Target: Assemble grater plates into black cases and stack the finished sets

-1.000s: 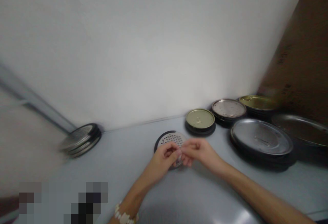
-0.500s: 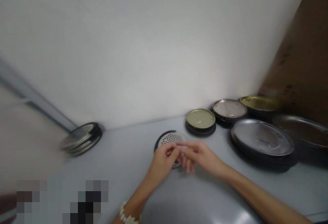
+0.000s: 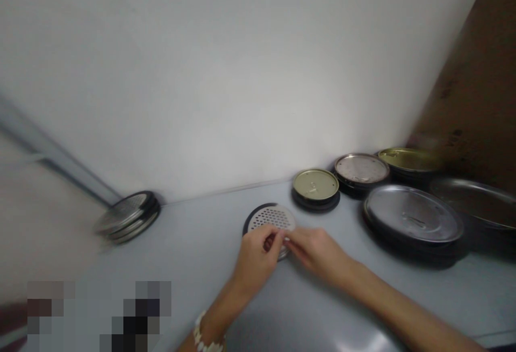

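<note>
A round perforated metal lid (image 3: 271, 217) lies on a dark disc on the pale grey table (image 3: 201, 244). My left hand (image 3: 258, 258) and my right hand (image 3: 316, 250) meet over its near edge, fingertips curled and pinched together. Whatever sits between the fingertips is too small and blurred to name. A white beaded bracelet (image 3: 205, 338) is on my left wrist.
To the right stand stacks of round tin lids: an olive one (image 3: 315, 184), a silver one (image 3: 362, 168), a gold one (image 3: 407, 158) and two large silver ones (image 3: 413, 213). Another stack (image 3: 129, 215) lies at the left by the white wall. A brown cardboard box (image 3: 475, 94) rises at the right.
Both hands have slid slightly toward me and lower over the perforated lid's near edge, fingers closing tighter together. The lids have not moved.
</note>
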Tool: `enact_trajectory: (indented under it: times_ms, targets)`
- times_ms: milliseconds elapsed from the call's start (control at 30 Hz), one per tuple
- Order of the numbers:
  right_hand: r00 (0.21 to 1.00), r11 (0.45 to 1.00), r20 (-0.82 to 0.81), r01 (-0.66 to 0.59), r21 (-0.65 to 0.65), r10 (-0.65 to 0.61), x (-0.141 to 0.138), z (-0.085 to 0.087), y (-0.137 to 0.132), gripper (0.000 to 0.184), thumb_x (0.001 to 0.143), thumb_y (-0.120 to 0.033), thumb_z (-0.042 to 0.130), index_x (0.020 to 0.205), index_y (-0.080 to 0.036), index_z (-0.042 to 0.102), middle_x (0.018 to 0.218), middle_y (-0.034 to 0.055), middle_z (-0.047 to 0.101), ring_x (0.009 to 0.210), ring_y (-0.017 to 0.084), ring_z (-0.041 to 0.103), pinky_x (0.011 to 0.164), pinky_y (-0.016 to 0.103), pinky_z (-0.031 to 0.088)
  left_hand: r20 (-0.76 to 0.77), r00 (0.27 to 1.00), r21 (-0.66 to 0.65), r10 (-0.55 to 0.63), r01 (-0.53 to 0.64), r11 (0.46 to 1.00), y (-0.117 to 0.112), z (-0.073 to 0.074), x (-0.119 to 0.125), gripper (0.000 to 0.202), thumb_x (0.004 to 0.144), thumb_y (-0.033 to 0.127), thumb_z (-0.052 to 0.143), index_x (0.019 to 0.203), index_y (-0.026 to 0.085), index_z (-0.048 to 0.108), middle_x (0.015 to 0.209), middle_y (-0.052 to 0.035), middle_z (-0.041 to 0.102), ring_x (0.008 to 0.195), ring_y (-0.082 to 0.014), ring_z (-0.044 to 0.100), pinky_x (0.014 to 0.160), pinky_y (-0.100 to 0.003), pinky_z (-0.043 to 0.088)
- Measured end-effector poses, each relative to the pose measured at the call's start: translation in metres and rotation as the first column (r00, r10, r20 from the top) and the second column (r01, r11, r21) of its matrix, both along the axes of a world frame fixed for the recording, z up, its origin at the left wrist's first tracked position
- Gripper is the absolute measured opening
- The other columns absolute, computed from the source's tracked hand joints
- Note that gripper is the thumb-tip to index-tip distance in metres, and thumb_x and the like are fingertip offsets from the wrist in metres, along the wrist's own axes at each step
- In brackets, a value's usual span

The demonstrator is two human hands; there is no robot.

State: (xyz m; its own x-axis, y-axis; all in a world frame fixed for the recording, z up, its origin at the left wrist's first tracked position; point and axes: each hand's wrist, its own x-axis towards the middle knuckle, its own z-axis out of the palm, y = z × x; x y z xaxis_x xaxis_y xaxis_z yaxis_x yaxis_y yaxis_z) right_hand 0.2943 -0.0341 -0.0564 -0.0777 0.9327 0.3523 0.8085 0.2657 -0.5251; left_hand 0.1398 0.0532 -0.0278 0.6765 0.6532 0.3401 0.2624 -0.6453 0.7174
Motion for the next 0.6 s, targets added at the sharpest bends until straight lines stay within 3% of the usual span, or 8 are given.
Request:
enact_trajectory:
  times_ms: [200, 400, 600]
  targets:
    - [0.985, 1.000, 0.173, 0.018, -0.022, -0.013, 0.0018, -0.0027, 0.0007, 0.022, 0.099, -0.012, 0.047, 0.114, -0.014, 0.062, 0.095, 0.0111, 0.073, 0.078, 0.020, 0.068, 0.069, 0.027, 0.046, 0.043, 0.999, 0.108, 0.025, -0.030, 0.994, 0.0012, -0.0052, -0.0011, 0.021, 0.092, 0.027, 0.057, 0.076, 0.018, 0.068, 0.073, -0.0027, 0.070, 0.068, -0.0161, 0.062, 0.067, -0.025, 0.045]
    - [0.973, 0.996, 0.230, 0.043, -0.073, -0.025, 0.0006, 0.0009, -0.0015, 0.029, 0.091, -0.003, 0.050, 0.116, -0.014, 0.059, 0.098, 0.0096, 0.072, 0.079, 0.019, 0.067, 0.069, 0.026, 0.044, 0.054, 0.999, 0.111, 0.004, -0.010, 0.994, 0.0020, -0.0063, 0.0000, 0.020, 0.092, 0.027, 0.058, 0.078, 0.019, 0.068, 0.076, -0.0025, 0.071, 0.070, -0.0164, 0.064, 0.068, -0.026, 0.046]
    - [0.982, 0.995, 0.167, 0.097, -0.031, -0.091, -0.0005, 0.0037, -0.0023, 0.018, 0.097, -0.010, 0.046, 0.097, -0.013, 0.064, 0.086, 0.0093, 0.073, 0.072, 0.019, 0.067, 0.064, 0.027, 0.041, 0.054, 0.998, 0.049, 0.012, -0.014, 0.999, -0.0014, -0.0006, 0.0000, 0.022, 0.095, 0.028, 0.053, 0.082, 0.020, 0.068, 0.080, -0.0036, 0.071, 0.076, -0.0191, 0.064, 0.074, -0.028, 0.046]
